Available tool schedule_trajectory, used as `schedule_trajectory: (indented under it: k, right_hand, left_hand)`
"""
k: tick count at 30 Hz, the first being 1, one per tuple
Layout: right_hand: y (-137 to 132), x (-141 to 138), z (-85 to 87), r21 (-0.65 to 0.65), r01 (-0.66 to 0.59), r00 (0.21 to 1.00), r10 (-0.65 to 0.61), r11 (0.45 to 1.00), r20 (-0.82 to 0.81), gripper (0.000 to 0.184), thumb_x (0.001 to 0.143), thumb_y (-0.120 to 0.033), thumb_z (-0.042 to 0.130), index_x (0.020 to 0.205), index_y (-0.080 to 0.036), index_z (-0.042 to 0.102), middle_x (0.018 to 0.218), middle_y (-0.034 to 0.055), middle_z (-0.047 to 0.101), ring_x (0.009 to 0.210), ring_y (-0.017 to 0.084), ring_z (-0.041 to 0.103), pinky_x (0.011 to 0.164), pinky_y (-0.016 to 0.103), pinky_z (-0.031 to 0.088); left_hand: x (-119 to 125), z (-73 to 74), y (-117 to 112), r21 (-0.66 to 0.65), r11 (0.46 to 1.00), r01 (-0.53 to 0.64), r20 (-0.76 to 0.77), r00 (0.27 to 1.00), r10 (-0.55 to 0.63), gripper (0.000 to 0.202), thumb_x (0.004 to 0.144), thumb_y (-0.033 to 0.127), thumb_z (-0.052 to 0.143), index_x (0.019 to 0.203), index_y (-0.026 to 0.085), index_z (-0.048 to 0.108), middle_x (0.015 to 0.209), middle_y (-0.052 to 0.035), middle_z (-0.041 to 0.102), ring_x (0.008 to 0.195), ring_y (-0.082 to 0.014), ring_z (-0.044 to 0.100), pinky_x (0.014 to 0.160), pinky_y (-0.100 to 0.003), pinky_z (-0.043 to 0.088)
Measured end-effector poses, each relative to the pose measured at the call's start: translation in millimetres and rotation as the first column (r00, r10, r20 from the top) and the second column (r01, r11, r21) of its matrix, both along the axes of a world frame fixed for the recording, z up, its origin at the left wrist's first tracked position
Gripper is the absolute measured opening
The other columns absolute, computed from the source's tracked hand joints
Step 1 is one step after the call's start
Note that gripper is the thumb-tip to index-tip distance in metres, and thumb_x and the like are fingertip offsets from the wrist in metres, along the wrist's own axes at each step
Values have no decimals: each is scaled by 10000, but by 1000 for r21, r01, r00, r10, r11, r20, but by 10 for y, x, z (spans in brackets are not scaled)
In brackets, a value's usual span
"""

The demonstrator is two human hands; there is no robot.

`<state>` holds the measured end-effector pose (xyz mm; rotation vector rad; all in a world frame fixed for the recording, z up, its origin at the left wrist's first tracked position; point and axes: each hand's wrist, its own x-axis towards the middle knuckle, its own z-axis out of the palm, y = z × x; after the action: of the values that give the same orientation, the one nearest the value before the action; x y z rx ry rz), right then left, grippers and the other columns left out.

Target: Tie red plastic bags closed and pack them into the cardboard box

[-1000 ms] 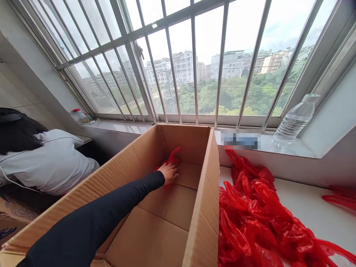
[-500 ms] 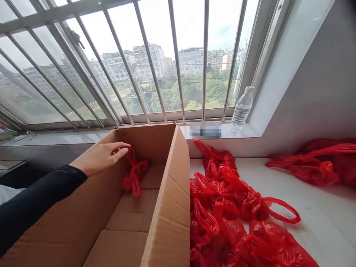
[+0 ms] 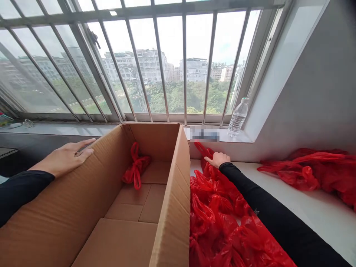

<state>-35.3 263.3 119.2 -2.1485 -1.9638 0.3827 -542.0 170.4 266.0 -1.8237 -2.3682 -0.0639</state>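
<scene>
A large open cardboard box [image 3: 169,207] stands in front of me. A knotted red plastic bag [image 3: 136,167] lies at its far end on the bottom. My left hand [image 3: 66,157] rests flat on the box's left wall rim, fingers stretched out, holding nothing. My right hand [image 3: 217,160] reaches over a heap of red plastic bags [image 3: 222,215] on the white table to the right of the box. Its fingers are curled on the far end of the heap, touching a red bag there.
A second pile of red bags [image 3: 314,172] lies at the far right of the white table [image 3: 319,211]. A clear water bottle [image 3: 238,117] stands on the windowsill, with a barred window behind it. Small items sit on the sill's far left.
My left hand has let go of the knotted bag and moved out to the box's left rim. My right arm has come into view, reaching to the far end of the heap.
</scene>
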Motion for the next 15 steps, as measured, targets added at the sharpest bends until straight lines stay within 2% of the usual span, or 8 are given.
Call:
schedule_trajectory:
  k: [1,3,5,8,11,14,15]
  right_hand:
    - [42,-71,-72,-30,13,1000,-12,999,25,455,889,-523,615,1030,-98,698,1056,184,725,1003,275,685,908,425,501]
    - [78,-143,-211,-71,25,998,-21,997,65,445,878,-486,646,1082,-92,684,1088,179,718,1010,271,685,904,445,508]
    - [110,-129,-297,-84,27,996,-20,996,89,417,875,-438,633,1065,-73,702,1090,227,712,1015,311,690,873,451,514]
    - [165,14,-248,-42,4,996,0,999,85,410,882,-447,549,975,-98,743,1045,258,717,989,364,701,804,428,516]
    - [145,212,42,54,-47,998,44,997,50,418,893,-490,469,866,-174,742,941,195,733,916,347,707,744,391,508]
    - [5,352,505,183,-69,998,66,981,25,445,893,-547,425,831,-206,704,820,149,709,821,322,676,699,393,486]
    - [-64,368,678,242,-53,998,63,969,-32,438,885,-564,436,845,-213,694,795,133,696,784,306,660,684,394,480]
  left_hand:
    - [47,-7,-24,-2,1000,4,-9,1000,-5,629,965,471,213,1505,181,355,1458,-114,515,1305,-284,486,1103,-379,331]
    - [66,-49,-57,-10,1000,14,-3,1000,-14,569,976,378,285,1515,207,349,1418,-117,542,1281,-255,509,1081,-359,355]
    - [32,-109,-77,-6,999,42,4,999,-42,543,995,351,311,1523,225,334,1415,-108,536,1296,-231,490,1091,-339,341]
    - [-8,-182,-95,11,998,65,18,998,-65,520,1014,320,334,1522,210,335,1413,-130,520,1298,-242,478,1096,-368,337]
    - [-8,-221,-105,30,997,73,36,997,-74,518,1023,318,354,1520,171,338,1394,-164,514,1260,-265,500,1080,-403,352]
    - [-6,-244,-109,46,995,91,47,995,-93,511,1032,327,353,1515,159,347,1360,-169,531,1196,-263,539,1055,-413,372]
    - [-6,-251,-109,51,994,97,48,994,-99,506,1035,328,348,1512,160,350,1353,-169,536,1183,-259,546,1047,-414,378]
